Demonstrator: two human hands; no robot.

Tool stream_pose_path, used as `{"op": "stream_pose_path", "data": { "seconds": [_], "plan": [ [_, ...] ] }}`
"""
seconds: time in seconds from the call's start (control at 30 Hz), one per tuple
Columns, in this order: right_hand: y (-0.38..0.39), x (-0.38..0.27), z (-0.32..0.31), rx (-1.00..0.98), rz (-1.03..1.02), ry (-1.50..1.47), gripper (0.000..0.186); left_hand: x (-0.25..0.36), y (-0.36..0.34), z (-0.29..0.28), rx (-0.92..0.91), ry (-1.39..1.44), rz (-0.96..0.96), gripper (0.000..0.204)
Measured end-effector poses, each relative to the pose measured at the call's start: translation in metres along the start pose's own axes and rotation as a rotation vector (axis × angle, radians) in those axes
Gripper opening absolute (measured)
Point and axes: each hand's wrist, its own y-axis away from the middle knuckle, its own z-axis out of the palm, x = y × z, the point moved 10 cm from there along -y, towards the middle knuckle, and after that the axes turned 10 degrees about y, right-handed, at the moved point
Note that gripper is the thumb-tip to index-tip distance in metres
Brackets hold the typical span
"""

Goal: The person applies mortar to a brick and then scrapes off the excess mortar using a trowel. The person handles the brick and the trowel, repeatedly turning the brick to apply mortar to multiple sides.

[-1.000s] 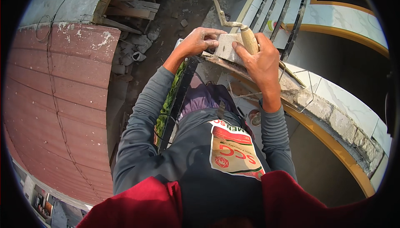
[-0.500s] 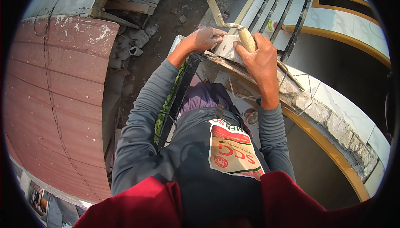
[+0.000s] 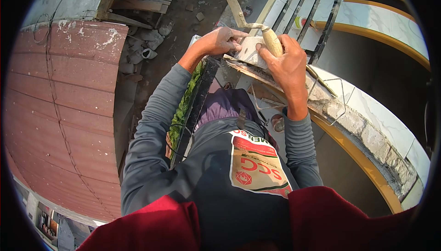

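Observation:
My right hand (image 3: pixel 288 67) grips a trowel's wooden handle (image 3: pixel 272 42), with its thumb against a pale grey block (image 3: pixel 249 49). The trowel's bent metal neck (image 3: pixel 255 25) reaches over the block's far side; I cannot clearly make out its blade. My left hand (image 3: pixel 223 40) curls its fingers at the block's left end. The block rests on a rough ledge edged with a thin board (image 3: pixel 245 69). Bent thin rods (image 3: pixel 342 108) stick out beside the ledge to the right.
A red corrugated roof (image 3: pixel 62 113) spans the left. Ground with rubble and sacks (image 3: pixel 151 40) lies below. A dark rail with green foliage (image 3: pixel 183 118) runs beside my legs. At right are a tiled wall (image 3: pixel 367 8), dark slats (image 3: pixel 308 12) and a yellow-framed opening (image 3: pixel 353 164).
Both hands stay on the trowel and block with only slight shifts. My left forearm has moved a little up and leftward; the view has shifted slightly.

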Motion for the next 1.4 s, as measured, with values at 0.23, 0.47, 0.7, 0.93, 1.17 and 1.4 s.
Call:
{"op": "stream_pose_path", "data": {
  "seconds": [0.23, 0.47, 0.7, 0.93, 1.17, 1.4],
  "plan": [
    [-0.005, 0.007, 0.005, -0.116, 0.060, -0.037, 0.039, -0.006, -0.001, -0.005, 0.047, -0.035, -0.008, 0.048],
    [-0.004, 0.023, 0.013, -0.179, 0.177, -0.151, 0.046, -0.003, 0.003, -0.005, 0.041, 0.042, -0.006, 0.045],
    [-0.004, 0.027, 0.020, -0.210, 0.185, -0.188, 0.051, -0.007, -0.001, -0.007, 0.041, 0.038, -0.019, 0.039],
    [-0.002, 0.028, 0.024, -0.232, 0.210, -0.246, 0.049, -0.027, -0.025, -0.003, -0.096, 0.133, -0.059, 0.030],
    [0.002, 0.035, 0.028, -0.274, 0.263, -0.235, 0.051, -0.052, -0.025, 0.002, -0.045, 0.306, -0.113, 0.019],
    [0.002, 0.030, 0.022, -0.241, 0.259, -0.227, 0.051, -0.053, -0.030, 0.001, -0.011, 0.294, -0.047, 0.021]
  ]
}}
